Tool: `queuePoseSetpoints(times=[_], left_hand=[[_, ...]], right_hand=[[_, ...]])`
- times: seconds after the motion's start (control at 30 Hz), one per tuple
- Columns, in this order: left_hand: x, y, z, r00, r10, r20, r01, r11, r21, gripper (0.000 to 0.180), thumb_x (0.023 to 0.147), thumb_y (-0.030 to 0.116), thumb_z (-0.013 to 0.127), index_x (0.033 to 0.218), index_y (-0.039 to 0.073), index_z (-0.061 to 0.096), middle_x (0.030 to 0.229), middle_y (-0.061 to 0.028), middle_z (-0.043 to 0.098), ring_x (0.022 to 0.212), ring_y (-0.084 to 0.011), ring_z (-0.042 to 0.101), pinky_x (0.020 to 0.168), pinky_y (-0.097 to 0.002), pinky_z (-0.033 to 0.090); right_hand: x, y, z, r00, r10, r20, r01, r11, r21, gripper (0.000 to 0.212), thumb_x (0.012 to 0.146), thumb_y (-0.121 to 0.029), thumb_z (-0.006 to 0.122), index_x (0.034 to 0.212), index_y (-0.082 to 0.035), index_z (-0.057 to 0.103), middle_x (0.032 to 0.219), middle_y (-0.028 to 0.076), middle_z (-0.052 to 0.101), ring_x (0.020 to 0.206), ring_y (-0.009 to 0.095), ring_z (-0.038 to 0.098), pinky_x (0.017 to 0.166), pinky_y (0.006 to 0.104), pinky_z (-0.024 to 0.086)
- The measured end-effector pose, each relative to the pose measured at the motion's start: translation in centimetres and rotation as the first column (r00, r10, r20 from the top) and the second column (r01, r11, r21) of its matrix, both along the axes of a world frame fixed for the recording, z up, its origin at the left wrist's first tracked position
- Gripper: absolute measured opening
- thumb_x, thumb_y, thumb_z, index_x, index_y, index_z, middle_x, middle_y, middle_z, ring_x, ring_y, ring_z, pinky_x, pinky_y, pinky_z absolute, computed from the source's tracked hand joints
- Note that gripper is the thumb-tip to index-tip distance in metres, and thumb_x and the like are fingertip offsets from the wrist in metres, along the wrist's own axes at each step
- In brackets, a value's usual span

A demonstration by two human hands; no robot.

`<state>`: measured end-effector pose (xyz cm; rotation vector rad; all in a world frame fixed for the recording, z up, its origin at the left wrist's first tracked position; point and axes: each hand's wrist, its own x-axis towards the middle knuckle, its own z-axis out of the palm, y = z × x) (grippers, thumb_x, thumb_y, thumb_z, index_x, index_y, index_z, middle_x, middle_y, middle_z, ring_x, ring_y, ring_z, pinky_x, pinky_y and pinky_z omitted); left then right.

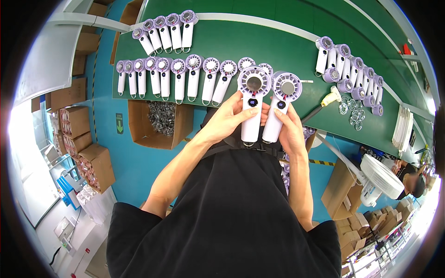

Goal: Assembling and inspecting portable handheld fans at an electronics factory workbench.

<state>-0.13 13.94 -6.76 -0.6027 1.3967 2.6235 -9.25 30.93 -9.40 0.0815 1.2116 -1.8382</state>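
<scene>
Close to my body, at the near edge of the green table, I hold two white and lilac handheld fans upright side by side. My left hand (230, 116) is closed round the left handheld fan (251, 125), its thumb on the white handle below a small dark display. Around the right handheld fan (273, 126) my right hand (290, 125) is closed, thumb beside its display. Both round heads face up toward me. Behind them, more handheld fans (193, 76) lie in a row along the table's near edge. Fingers behind the handles are mostly hidden.
The green table (259, 41) also bears a far-left group of fans (163, 28) and a right-hand group (345, 60). Clear rings (354, 113) lie near a yellowish-tipped tool (330, 98). An open carton (160, 125) of clear parts stands below. A white fan (380, 178) and a person (412, 180) are at right.
</scene>
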Motion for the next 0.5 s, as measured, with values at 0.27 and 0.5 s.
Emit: queuePoseSetpoints(times=[0.27, 0.5], left_hand=[[0.07, -0.32, -0.06, 1.0, -0.006, -0.004, 0.006, 1.0, 0.008, 0.041, 0.097, 0.01, 0.053, 0.132, -0.001, 0.035, 0.115, -0.018, 0.062, 0.102, -0.023, 0.064, 0.092, -0.036, 0.052], [0.16, -0.18, -0.04, 0.999, 0.021, -0.025, -0.023, 0.998, -0.06, 0.043, 0.096, 0.01, 0.055, 0.133, 0.0, 0.035, 0.115, -0.0163, 0.062, 0.101, -0.0218, 0.064, 0.091, -0.0353, 0.052]], right_hand=[[-0.34, -0.28, 0.58, 0.998, 0.06, 0.028, -0.059, 0.998, -0.036, 0.041, 0.095, -0.013, 0.053, 0.132, 0.002, 0.043, 0.12, 0.019, 0.059, 0.107, 0.025, 0.061, 0.09, 0.0391, 0.05], [-0.39, -0.54, 0.5, 0.998, 0.064, 0.022, -0.063, 0.998, -0.028, 0.04, 0.095, -0.013, 0.052, 0.132, 0.001, 0.043, 0.121, 0.02, 0.058, 0.106, 0.026, 0.062, 0.09, 0.0396, 0.051]])
